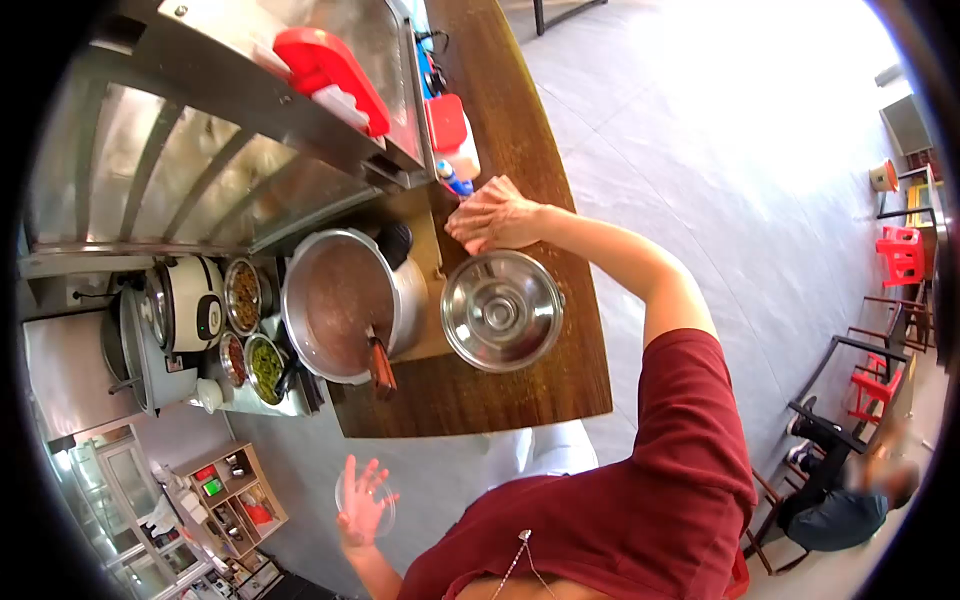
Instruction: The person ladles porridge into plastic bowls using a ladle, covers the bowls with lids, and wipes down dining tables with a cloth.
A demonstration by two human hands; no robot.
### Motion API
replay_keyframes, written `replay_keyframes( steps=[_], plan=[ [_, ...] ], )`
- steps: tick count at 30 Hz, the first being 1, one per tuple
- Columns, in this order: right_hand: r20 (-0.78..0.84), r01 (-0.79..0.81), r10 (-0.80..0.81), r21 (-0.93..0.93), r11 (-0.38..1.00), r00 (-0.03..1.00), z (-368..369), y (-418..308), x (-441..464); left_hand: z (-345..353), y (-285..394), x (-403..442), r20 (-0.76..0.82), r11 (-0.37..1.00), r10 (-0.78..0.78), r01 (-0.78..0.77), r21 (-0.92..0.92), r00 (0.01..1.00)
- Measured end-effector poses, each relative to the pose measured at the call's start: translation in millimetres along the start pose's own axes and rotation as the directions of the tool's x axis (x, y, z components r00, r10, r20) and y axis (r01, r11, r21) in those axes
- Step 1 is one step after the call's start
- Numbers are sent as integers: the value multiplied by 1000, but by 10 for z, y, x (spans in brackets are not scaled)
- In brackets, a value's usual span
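Note:
At the lower left, my left hand [363,505] is raised with its fingers spread around a clear, round plastic container [389,515]; whether it is a cup or a lid I cannot tell. My right hand [494,216] reaches over the wooden counter [540,395], fingers stretched out and palm down. It lies just beyond a shiny steel pot lid [502,310], close to a small bottle with blue on it [455,178]. Left of the lid stands a large metal pot [340,300] of brownish-pink liquid, with a brown-handled utensil [381,370] leaning over its rim.
A white rice cooker [188,304] and metal bowls of food, one with green pieces [265,368], stand left of the pot. A red-lidded container [447,124] sits by the steel cabinet [160,160]. At far right, a person [835,510] sits near red stools [900,255].

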State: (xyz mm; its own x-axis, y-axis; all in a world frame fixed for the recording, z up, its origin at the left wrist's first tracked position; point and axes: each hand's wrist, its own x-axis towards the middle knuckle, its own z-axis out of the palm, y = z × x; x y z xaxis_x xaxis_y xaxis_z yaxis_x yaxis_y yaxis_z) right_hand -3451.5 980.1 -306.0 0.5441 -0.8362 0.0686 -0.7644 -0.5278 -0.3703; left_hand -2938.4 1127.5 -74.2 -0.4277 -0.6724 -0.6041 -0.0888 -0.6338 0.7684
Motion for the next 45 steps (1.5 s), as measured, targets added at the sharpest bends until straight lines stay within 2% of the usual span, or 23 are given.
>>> replay_keyframes(
  steps=[1, 2, 6, 9, 10, 11, 13, 14, 15, 17, 19, 24, 27, 28, 29, 31, 32, 35, 36, 39, 41, 42, 45],
  plan=[
    [-66, 119, -117, 24, 993, 991, -40, -49, 88, -10, -3, 4, -5, 1000, 6, -6, -4, 1000],
    [-44, 116, -118, -40, 992, 992, -61, -99, 149, -16, -14, -11, -15, 1000, 6, -6, -10, 1000],
    [-223, 160, -181, -111, 981, 958, 231, -42, 261, 72, -51, -66, -43, 998, 2, -4, -60, 999],
    [-164, 76, -74, 8, 997, 984, 103, -114, 139, 185, -25, -97, -114, 999, -22, 19, -26, 993],
    [-70, 6, -5, 14, 1000, 998, -114, -227, 55, 179, -22, -105, -111, 999, -14, 10, -31, 994],
    [-71, -22, 22, 3, 1000, 997, -124, -226, -9, 171, -24, -134, -107, 999, -8, 5, -35, 994],
    [-272, -5, -4, -30, 1000, 962, -18, -135, -172, 123, -35, -164, -97, 999, -4, 0, -40, 995],
    [-306, 16, 6, 70, 997, 952, 13, -54, -281, 86, -61, -188, -94, 999, -9, 4, -44, 996],
    [-235, -49, 66, 76, 996, 970, 5, 2, -364, 38, -100, -214, -90, 999, -13, 8, -51, 996],
    [-267, -402, 365, -99, 910, 892, 17, -146, -587, -42, -178, -233, -76, 998, -4, 0, -58, 997],
    [-272, -528, 469, -210, 823, 840, 80, -328, -653, -68, -316, -281, -53, 998, -19, 16, -68, 998],
    [-172, -543, 516, -208, 814, 839, 170, -494, -705, -290, -670, -393, 51, 992, 30, -23, -121, 998],
    [-155, -538, 516, -186, 822, 842, 166, -544, -689, -306, -843, -571, 30, 994, 51, -48, -102, 998],
    [-101, -564, 555, -160, 810, 826, 122, -568, -666, -291, -885, -635, 19, 993, 60, -58, -106, 998],
    [-59, -582, 580, -115, 805, 813, 84, -578, -653, -239, -929, -700, 8, 989, 68, -66, -130, 998],
    [-72, -549, 545, -167, 819, 835, 102, -532, -645, -107, -1010, -699, 3, 978, 73, -71, -198, 997],
    [-54, -545, 542, -75, 835, 839, 124, -465, -612, -2, -1069, -649, 11, 967, 71, -67, -245, 997],
    [-163, -527, 504, -172, 832, 848, 165, -301, -454, 520, -1009, -388, 66, 944, 68, -43, -326, 995],
    [-147, -524, 506, -143, 839, 850, 99, -250, -406, 706, -936, -278, 85, 940, 81, -48, -338, 993],
    [-168, -491, 476, -58, 869, 863, -42, -55, -312, 1213, -811, 16, 159, 894, 262, -177, -413, 952],
    [-229, -459, 429, -96, 883, 874, -59, 151, -292, 1638, -808, 97, 149, 832, 293, -175, -526, 945],
    [-224, -481, 458, -61, 874, 860, -47, 235, -291, 1799, -795, 161, 151, 797, 320, -180, -577, 935],
    [-212, -484, 476, 11, 875, 854, -183, 527, -186, 2183, -712, 184, 150, 852, 281, -174, -494, 948]
  ],
)
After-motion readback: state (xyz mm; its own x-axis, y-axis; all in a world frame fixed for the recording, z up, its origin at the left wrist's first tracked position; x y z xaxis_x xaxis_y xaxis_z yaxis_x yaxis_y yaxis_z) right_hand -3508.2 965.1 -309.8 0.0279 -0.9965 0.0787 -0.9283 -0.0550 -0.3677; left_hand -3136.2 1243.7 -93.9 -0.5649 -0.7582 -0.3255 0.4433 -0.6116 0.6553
